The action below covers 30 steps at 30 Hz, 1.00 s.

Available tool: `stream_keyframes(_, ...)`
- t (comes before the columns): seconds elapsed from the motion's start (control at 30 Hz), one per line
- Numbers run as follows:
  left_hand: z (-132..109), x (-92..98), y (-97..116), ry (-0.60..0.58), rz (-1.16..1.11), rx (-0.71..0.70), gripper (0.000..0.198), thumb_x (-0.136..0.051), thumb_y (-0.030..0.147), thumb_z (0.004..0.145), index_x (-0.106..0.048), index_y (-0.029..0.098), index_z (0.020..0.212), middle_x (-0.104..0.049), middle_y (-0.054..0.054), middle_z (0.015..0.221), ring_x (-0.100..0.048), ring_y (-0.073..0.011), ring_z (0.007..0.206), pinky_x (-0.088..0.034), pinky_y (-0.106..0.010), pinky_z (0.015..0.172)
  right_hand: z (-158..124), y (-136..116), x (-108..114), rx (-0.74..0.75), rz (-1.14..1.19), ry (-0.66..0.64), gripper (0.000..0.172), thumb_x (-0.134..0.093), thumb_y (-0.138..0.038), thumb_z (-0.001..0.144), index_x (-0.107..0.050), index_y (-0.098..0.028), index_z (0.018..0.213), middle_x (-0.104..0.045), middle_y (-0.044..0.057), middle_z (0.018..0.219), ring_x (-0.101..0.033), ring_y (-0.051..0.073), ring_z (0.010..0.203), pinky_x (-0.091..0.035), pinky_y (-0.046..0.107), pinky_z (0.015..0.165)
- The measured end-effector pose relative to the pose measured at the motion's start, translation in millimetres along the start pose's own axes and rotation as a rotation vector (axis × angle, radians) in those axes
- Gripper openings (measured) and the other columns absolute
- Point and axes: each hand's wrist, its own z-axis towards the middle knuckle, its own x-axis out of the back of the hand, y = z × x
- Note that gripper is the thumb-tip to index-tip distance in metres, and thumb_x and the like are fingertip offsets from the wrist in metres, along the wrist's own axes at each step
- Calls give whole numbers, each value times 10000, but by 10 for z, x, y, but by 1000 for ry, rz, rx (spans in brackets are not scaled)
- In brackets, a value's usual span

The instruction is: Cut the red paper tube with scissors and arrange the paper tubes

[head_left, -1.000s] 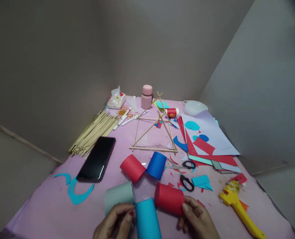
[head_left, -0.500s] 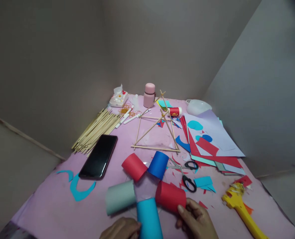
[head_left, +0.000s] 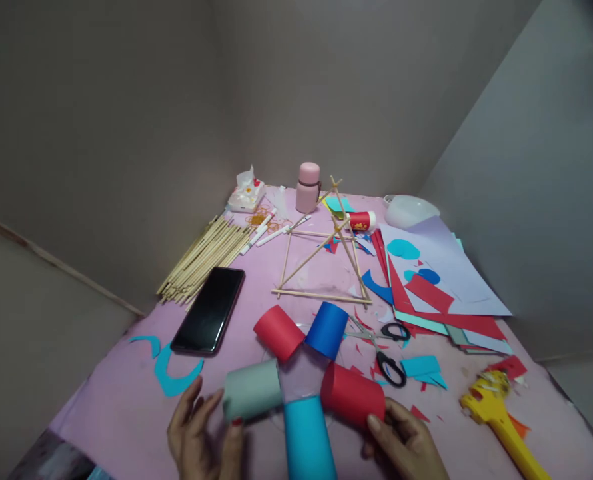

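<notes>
Several rolled paper tubes lie in a star around a clear round piece (head_left: 299,380). They are a red tube (head_left: 278,333) and a blue tube (head_left: 327,330) at the far side, a grey-green tube (head_left: 252,390) at left, another red tube (head_left: 354,395) at right and a light blue tube (head_left: 309,440) nearest me. My right hand (head_left: 401,437) pinches the outer end of the right red tube between thumb and fingers. My left hand (head_left: 201,433) is spread at the outer end of the grey-green tube; whether it touches is unclear.
Beyond the tubes stands a stick frame (head_left: 321,293). At left lie a phone (head_left: 209,310) and bamboo sticks (head_left: 204,257). Scissors (head_left: 389,357), paper sheets (head_left: 476,287) and a yellow glue gun (head_left: 506,433) are at right. A pink flask (head_left: 308,190) stands behind.
My left hand has moved left from beside the light blue tube to the grey-green tube's outer end, its fingers spreading. My right hand stays on the red tube. The view has shifted slightly.
</notes>
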Motion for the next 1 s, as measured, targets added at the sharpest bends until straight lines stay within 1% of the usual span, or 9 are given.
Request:
stream_keyframes(0.1,77,-48,51,-60,-195,296,363,-523,416,853,-494,275,1186,-414,-63,1408,-362,-292,1314,-273,-517,1092,24,40,33,-12,-19,-17,468,-748,-561,644,-711,-142,850,-585,-2,460,-515,132,450,-352,221,475)
stream_keyframes(0.17,102,-63,55,-109,-225,400,430,-515,480,844,-484,276,1221,-474,-65,1361,-403,-298,1280,-280,-527,1081,49,69,70,-34,-35,-62,478,-737,-557,663,-706,-137,889,-585,-3,474,-515,127,452,-330,212,466)
stream_keyframes(0.3,110,-58,-1,-151,-257,420,481,-541,519,815,-495,267,1222,-498,-71,1346,-440,-296,1245,-344,-490,1047,86,96,129,-67,-74,-150,495,-711,-561,696,-693,-135,947,-585,-5,506,-526,127,473,-335,206,470)
stream_keyframes(0.37,109,-46,-36,-161,-257,423,481,-541,513,819,-491,263,1227,-500,-70,1350,-453,-284,1240,-377,-447,1034,84,93,127,-67,-83,-140,499,-705,-567,698,-691,-134,944,-586,-3,506,-527,131,474,-345,210,469)
stream_keyframes(0.47,105,-22,-78,-220,-231,407,461,-495,486,858,-459,258,1257,-474,-80,1377,-449,-263,1255,-399,-411,1030,62,85,87,-41,-63,-75,481,-715,-567,683,-690,-132,888,-586,0,480,-501,125,442,-332,210,448)
stream_keyframes(0.53,93,-9,-97,-246,-198,379,450,-465,461,882,-425,266,1285,-443,-78,1403,-418,-251,1287,-371,-415,1058,44,82,56,-25,-44,-37,469,-725,-561,674,-690,-133,865,-582,-2,466,-483,116,424,-319,207,440)
stream_keyframes(0.73,25,-16,-85,-197,-108,210,345,-434,351,916,-410,271,1251,-294,-67,1490,-274,-245,1376,-286,-443,1114,25,82,32,-21,-27,-8,489,-740,-572,645,-699,-139,869,-567,-9,458,-495,119,420,-324,209,431)
stream_keyframes(0.9,-18,-21,-24,-194,-57,72,326,-440,277,918,-412,283,1243,-303,-73,1477,-240,-250,1384,-271,-486,1107,29,112,64,-17,-31,-17,467,-723,-569,669,-686,-141,853,-580,1,459,-460,101,414,-305,203,429)
stream_keyframes(1.0,19,22,-21,-219,29,-1,353,-446,249,911,-387,277,1258,-305,-93,1469,-269,-259,1368,-324,-478,1071,27,119,76,-16,-19,-31,464,-718,-562,682,-679,-137,865,-591,7,465,-457,107,426,-307,208,438)
